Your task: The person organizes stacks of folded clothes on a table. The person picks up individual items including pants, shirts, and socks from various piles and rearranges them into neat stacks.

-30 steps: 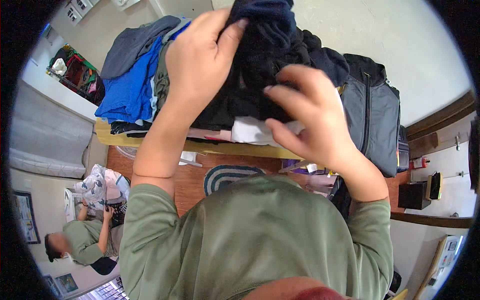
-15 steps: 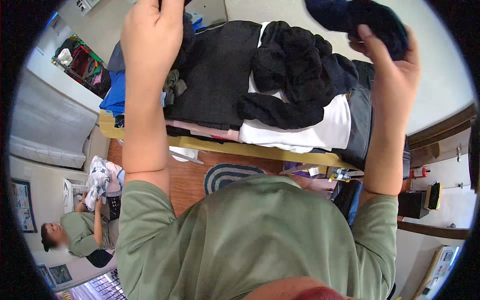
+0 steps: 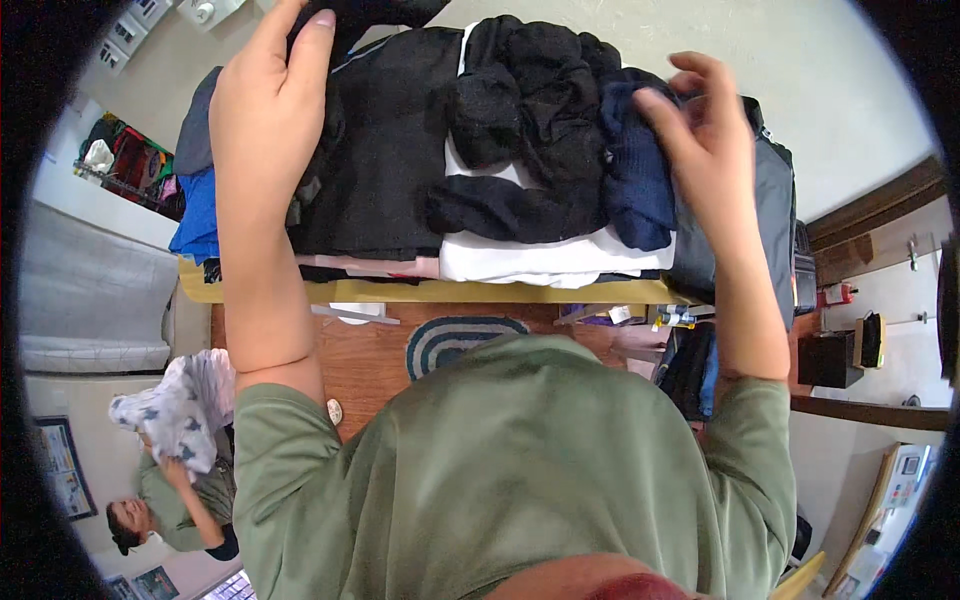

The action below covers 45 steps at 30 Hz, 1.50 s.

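Observation:
My left hand (image 3: 268, 110) is closed on a black sock (image 3: 385, 14), held above the far left part of the clothes. Part of that sock runs out of the top of the picture. My right hand (image 3: 712, 140) has its fingers apart, the thumb at the edge of a navy ribbed sock (image 3: 640, 170). The navy sock lies at the right end of a heap of black socks (image 3: 555, 110). Beneath the heap is a folded white garment (image 3: 550, 255). To its left lies a folded black garment (image 3: 395, 150).
The clothes rest on a yellow-edged table (image 3: 450, 292). A dark grey bag (image 3: 735, 215) lies at its right end, blue cloth (image 3: 200, 215) at its left. At the lower left another person (image 3: 185, 500) holds up a patterned white cloth (image 3: 185, 410). An oval rug (image 3: 440, 340) lies beyond me.
My right hand has lowered the dark sock onto the right end of the heap and let go of it. My left hand has stayed high with its sock. The other person's cloth has shifted.

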### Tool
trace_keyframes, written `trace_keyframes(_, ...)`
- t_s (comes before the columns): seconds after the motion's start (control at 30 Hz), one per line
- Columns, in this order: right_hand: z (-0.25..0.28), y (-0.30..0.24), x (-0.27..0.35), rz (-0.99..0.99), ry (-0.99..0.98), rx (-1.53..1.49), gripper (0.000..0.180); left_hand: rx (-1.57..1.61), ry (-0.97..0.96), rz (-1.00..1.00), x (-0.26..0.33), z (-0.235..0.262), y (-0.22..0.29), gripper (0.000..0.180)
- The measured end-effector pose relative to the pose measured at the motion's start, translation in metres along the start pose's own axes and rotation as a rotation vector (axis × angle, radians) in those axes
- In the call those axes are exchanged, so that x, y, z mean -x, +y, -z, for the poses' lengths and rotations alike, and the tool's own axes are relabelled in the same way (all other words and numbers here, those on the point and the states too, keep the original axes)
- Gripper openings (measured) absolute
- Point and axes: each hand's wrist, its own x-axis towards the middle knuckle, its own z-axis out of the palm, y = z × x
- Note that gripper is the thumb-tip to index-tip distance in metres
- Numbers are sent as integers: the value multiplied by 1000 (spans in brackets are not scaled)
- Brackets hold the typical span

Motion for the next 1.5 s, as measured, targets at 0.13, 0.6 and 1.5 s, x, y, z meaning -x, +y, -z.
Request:
trace_keyframes(0.13, -3, 1, 21, 144, -112, -30, 13, 92, 4, 27, 2, -3, 1, 30)
trace_keyframes(0.6, 18, -50, -35, 97, -101, -864, 60, 271, -134, -148, 6, -8, 84, 24)
trace_keyframes(1.5, -15, -31, -30, 389, -699, 379, 60, -188, -302, -279, 33, -56, 60, 61)
